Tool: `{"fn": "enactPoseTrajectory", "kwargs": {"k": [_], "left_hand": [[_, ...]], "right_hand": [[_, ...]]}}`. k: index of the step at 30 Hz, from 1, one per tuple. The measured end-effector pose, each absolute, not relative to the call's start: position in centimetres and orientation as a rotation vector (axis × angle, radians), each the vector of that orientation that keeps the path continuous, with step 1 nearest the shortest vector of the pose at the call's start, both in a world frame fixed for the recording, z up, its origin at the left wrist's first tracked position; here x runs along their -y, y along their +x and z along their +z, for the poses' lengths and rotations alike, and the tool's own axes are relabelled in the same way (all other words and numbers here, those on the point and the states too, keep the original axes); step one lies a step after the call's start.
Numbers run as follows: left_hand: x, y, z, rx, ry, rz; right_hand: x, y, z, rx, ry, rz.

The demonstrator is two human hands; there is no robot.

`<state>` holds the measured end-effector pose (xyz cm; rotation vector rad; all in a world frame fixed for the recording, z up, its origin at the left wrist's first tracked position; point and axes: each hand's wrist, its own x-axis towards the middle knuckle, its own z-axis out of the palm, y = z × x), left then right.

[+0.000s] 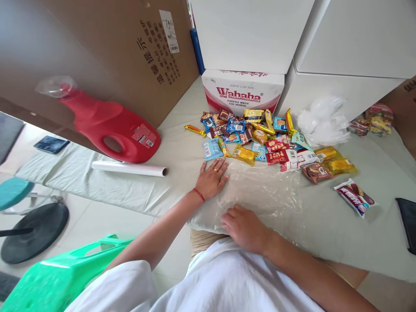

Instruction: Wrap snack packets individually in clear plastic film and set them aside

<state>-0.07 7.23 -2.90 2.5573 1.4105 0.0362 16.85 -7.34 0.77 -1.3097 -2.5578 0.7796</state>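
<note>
A clear plastic bag point(263, 186) lies flat and wrinkled on the cloth-covered table in front of me. My left hand point(212, 177), with a ring and a red string bracelet, rests palm down at the bag's left edge, fingers stretched out. At the near left corner of the bag is my right hand point(243, 225), its fingers curled in and pressed together on the plastic; the fingertips are partly hidden. Just beyond the bag sits a pile of wrapped snacks point(235, 125) in many colours. One purple and white snack packet point(355, 197) lies apart on the right.
A red detergent jug point(117, 121) and a white roll point(130, 168) stand and lie at left. Behind the snacks is a Wahaha water carton point(243, 91). Crumpled white plastic bags point(325, 121) sit beside it. A dark phone point(407, 223) lies far right, a green stool point(65, 273) below left.
</note>
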Motion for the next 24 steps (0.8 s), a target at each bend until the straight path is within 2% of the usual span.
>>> {"fn": "enactPoseTrajectory", "kwargs": {"k": [4, 11, 19, 21, 24], "left_hand": [[-8.4, 0.2, -1.2, -1.421, 2.375, -0.076], [-9.5, 4.1, 1.4, -1.506, 2.245, -0.372], [-9.1, 4.5, 3.3, -1.577, 2.298, -0.155], [-8.3, 4.3, 3.5, -1.582, 2.135, -0.143], [-7.0, 4.9, 3.1, -1.433, 1.778, -0.308]], "right_hand": [[8.4, 15.2, -0.4, 2.764, -1.254, 0.688], [9.3, 12.6, -1.5, 2.767, -1.237, 0.598], [8.3, 15.0, -1.2, 2.752, -1.235, 0.621], [8.0, 15.5, -1.1, 2.757, -1.222, 0.619], [7.9, 15.7, -1.4, 2.774, -1.157, 0.6]]}}
